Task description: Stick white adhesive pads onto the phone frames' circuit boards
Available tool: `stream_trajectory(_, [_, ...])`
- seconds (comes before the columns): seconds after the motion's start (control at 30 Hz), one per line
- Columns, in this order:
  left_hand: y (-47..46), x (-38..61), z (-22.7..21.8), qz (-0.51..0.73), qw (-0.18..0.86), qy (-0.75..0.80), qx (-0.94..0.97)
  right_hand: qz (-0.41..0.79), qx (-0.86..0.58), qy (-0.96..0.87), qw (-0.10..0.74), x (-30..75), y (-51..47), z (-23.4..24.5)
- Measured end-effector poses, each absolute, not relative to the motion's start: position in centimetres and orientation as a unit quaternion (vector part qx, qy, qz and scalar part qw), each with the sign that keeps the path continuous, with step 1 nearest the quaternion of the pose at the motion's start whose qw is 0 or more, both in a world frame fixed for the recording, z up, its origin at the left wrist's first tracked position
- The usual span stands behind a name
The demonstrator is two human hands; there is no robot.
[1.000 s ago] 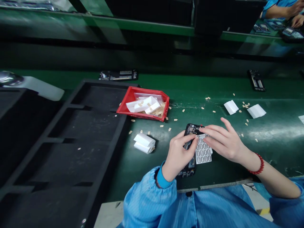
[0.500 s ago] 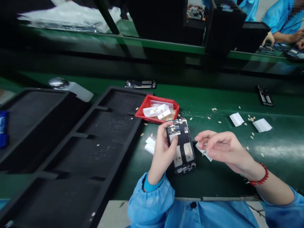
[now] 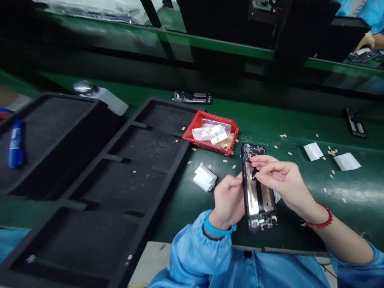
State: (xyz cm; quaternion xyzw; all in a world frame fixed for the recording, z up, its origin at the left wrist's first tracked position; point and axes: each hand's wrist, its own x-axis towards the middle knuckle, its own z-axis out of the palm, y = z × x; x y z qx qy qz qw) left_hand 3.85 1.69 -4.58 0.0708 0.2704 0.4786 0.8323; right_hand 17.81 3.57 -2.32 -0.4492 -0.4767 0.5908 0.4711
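My left hand (image 3: pixel 228 200) is closed round the left edge of an opened phone body (image 3: pixel 253 194), holding it upright and slightly tilted above the bench. Circuit parts show at its top and bottom, with silvery strips between them. Over its upper right part is my right hand (image 3: pixel 280 178), thumb and index finger pinched close to its surface. Whatever lies between those fingertips is too small to make out. A scrap of white paper (image 3: pixel 277 196) shows partly behind the phone, below my right hand.
A red bin (image 3: pixel 186 134) holds white papers and tan bits. Black compartment trays (image 3: pixel 156 192) fill the left, with a blue marker (image 3: pixel 16 146) and a white bottle (image 3: pixel 109 101). More phone bodies (image 3: pixel 192 97) lie behind. Folded papers (image 3: pixel 205 178) and tan bits are scattered about. A co-worker's hand (image 3: pixel 366 41) shows far right.
My right hand has moved from beside the phone to over its upper part. The phone has turned in my left hand, whose thumb has left its face. The view has shifted a little.
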Motion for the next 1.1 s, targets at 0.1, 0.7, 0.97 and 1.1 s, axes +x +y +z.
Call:
stream_trajectory(0.1, [0.7,3.9,-4.7,0.487,0.825,0.215,0.189,0.601,-0.433,-0.475,0.475,17.9,3.2,-1.9])
stream_trajectory(0.7, [0.5,3.2,-3.9,0.466,0.76,0.257,0.373,0.557,-0.374,-0.548,0.501,17.1,2.9,-1.4])
stream_trajectory(0.97, [-0.1,3.3,-3.9,0.483,0.762,0.279,0.329,0.537,-0.402,-0.559,0.488,17.1,2.8,-1.1])
stream_trajectory(1.1, [0.2,3.1,-4.1,0.484,0.76,0.252,0.353,0.532,-0.402,-0.56,0.491,17.1,2.9,-1.1])
